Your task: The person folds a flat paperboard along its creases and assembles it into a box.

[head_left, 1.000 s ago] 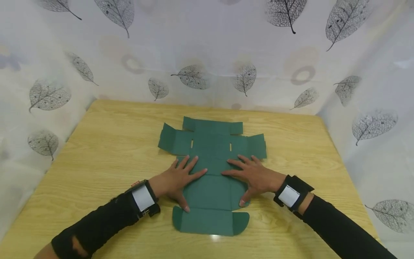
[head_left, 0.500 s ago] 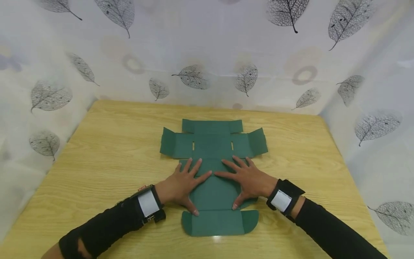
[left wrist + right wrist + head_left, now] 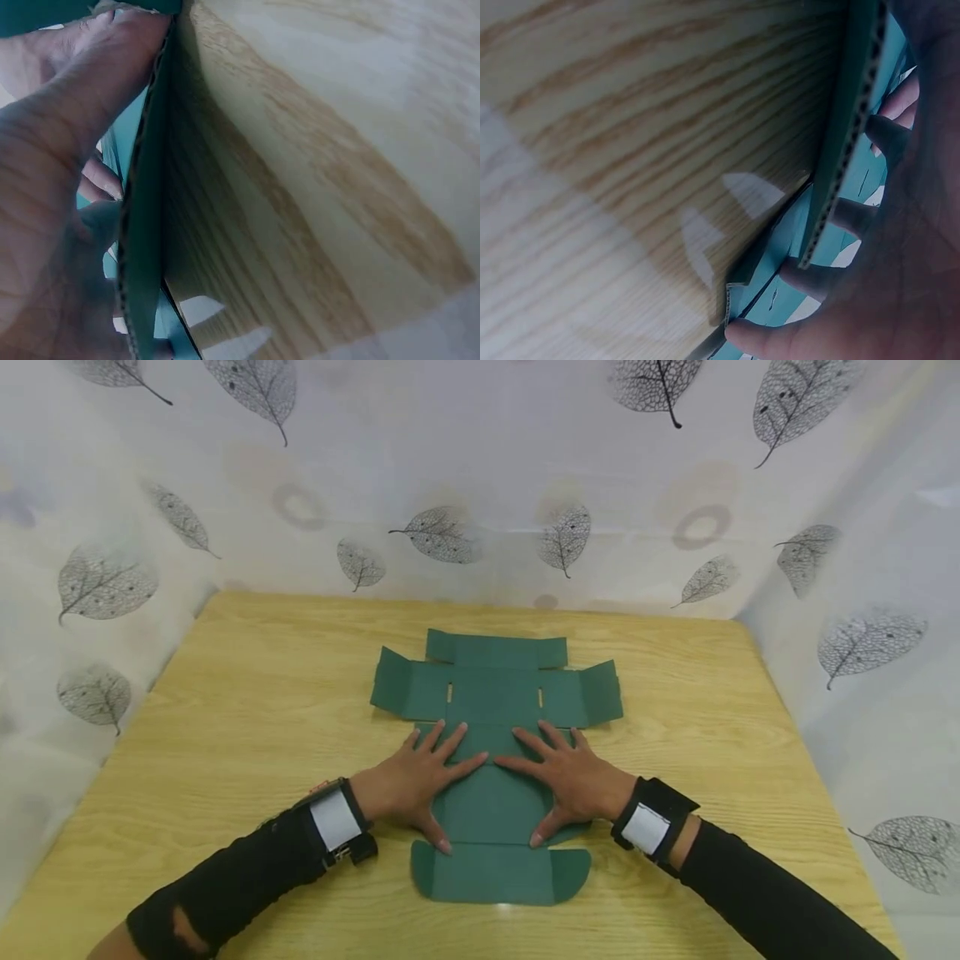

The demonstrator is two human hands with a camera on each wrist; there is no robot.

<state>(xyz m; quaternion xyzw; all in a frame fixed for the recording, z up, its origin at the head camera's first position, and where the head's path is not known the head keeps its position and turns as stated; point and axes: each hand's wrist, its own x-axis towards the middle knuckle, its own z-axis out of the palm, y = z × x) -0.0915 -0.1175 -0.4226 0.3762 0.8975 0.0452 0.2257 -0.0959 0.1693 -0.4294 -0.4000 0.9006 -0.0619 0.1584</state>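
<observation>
A green cardboard box blank (image 3: 491, 806) lies unfolded on the wooden table, its outer side flaps tilted up at the far end. Spread across its left part, my left hand (image 3: 412, 781) rests with fingers fanned and the thumb near the front crease. My right hand (image 3: 581, 781) mirrors it on the right part, fingers spread and touching the board. In the left wrist view, the corrugated edge of a raised side flap (image 3: 146, 225) stands beside the left hand (image 3: 45, 165). A similar flap (image 3: 847, 142) shows by the right hand (image 3: 877, 292) in the right wrist view.
The light wooden table (image 3: 255, 718) spreads around the blank on all sides. A white leaf-patterned curtain (image 3: 480, 460) borders it at the back, left and right. Black sleeves and wrist straps cover both forearms.
Both hands have come closer together over the blank, mostly by the right hand shifting left. The front of the blank has shifted slightly right.
</observation>
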